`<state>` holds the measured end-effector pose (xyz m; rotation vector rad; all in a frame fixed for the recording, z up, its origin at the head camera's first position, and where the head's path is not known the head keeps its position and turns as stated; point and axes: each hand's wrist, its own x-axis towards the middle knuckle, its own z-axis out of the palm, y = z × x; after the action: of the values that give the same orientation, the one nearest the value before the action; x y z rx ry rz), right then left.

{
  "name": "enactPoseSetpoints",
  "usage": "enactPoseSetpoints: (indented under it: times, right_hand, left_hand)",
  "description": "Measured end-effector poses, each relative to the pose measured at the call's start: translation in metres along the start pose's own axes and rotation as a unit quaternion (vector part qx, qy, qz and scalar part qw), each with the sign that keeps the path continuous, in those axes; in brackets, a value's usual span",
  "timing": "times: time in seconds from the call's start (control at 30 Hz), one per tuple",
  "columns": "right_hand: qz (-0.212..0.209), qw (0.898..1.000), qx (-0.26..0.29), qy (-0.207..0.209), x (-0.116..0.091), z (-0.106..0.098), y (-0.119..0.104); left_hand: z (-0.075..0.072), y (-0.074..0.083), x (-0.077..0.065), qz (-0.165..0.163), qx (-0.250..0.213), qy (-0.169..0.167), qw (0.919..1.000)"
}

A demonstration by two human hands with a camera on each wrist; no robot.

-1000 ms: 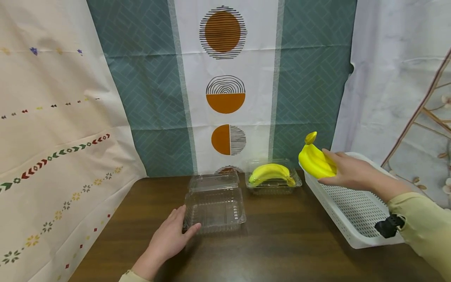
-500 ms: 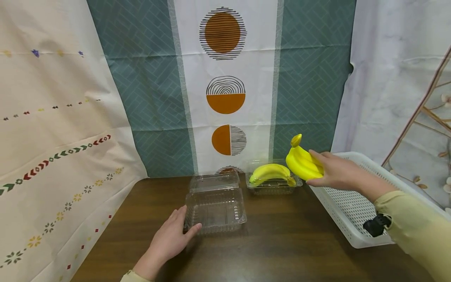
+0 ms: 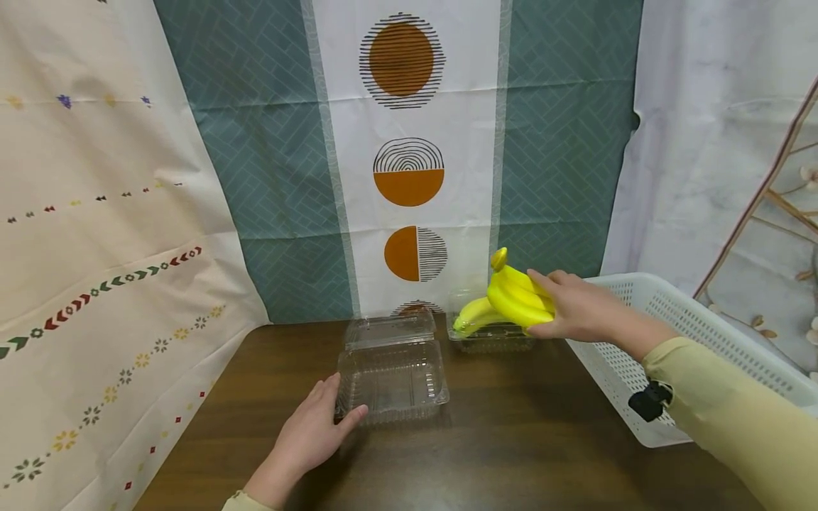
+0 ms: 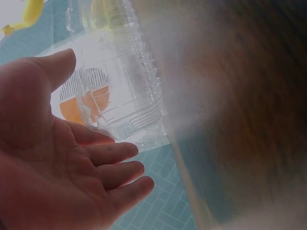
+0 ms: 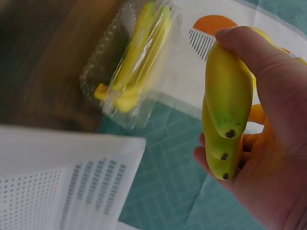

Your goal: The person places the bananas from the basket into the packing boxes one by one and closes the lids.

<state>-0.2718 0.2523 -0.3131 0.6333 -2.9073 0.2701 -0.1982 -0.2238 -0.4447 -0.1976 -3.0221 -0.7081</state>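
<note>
A bunch of bananas (image 3: 516, 294) is gripped by my right hand (image 3: 578, 309), held in the air with its stem end up. In the right wrist view, the thumb lies over the bunch (image 5: 228, 91) and the fingers curl round its other side. My left hand (image 3: 313, 426) has its fingers extended at the left side of a clear plastic clamshell box (image 3: 390, 383), whose lid (image 3: 390, 330) stands open at the back. The left wrist view shows the hand's palm (image 4: 53, 139) beside the box wall; contact is hard to tell.
Behind the held bunch, a second clear box (image 3: 492, 345) contains another bunch of bananas (image 3: 473, 316). A white perforated basket (image 3: 703, 337) stands at the right. Patterned cloths hang behind and left of the brown wooden table (image 3: 486, 454).
My right hand has carried the bunch of bananas leftward from above the basket's edge until it overlaps the second box in the head view. The left hand has stayed beside the open box.
</note>
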Motion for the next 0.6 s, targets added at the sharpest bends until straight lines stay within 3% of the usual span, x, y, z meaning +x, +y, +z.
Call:
enactPoseSetpoints:
  times: [0.6]
  right_hand:
    - [-0.04, 0.999, 0.004, 0.017, 0.024, 0.019, -0.042]
  left_hand:
    - [0.001, 0.0, 0.001, 0.0, -0.003, 0.001, 1.0]
